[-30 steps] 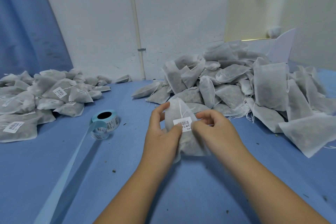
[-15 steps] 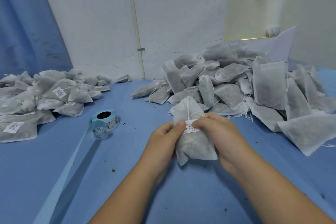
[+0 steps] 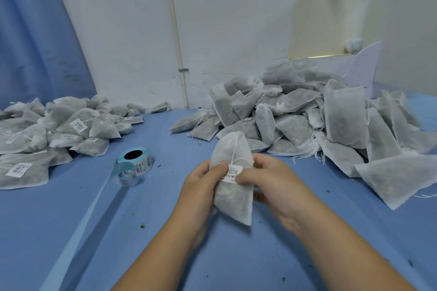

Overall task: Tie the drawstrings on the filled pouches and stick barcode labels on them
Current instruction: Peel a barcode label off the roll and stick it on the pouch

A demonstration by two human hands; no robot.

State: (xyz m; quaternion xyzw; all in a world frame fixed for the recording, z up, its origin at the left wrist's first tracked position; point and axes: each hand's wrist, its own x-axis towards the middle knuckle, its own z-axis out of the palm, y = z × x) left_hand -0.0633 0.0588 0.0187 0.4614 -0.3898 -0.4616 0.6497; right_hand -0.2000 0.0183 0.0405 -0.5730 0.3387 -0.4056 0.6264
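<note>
Both hands are holding a filled pouch (image 3: 233, 201) near the middle of the blue table (image 3: 236, 255).
Head view: the left hand (image 3: 201, 186) and right hand (image 3: 269, 184) are curling round its sides, thumbs pressing the barcode label (image 3: 233, 173) onto its front; the label roll (image 3: 136, 160) is lying to the left.

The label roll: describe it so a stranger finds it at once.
Start at the blue table, then the pile of labelled pouches on its left side. Just right of that pile lies the label roll. Alone among soft grey pouches, it is round, with a pale blue rim, dark core and a backing strip trailing toward the camera.
</note>
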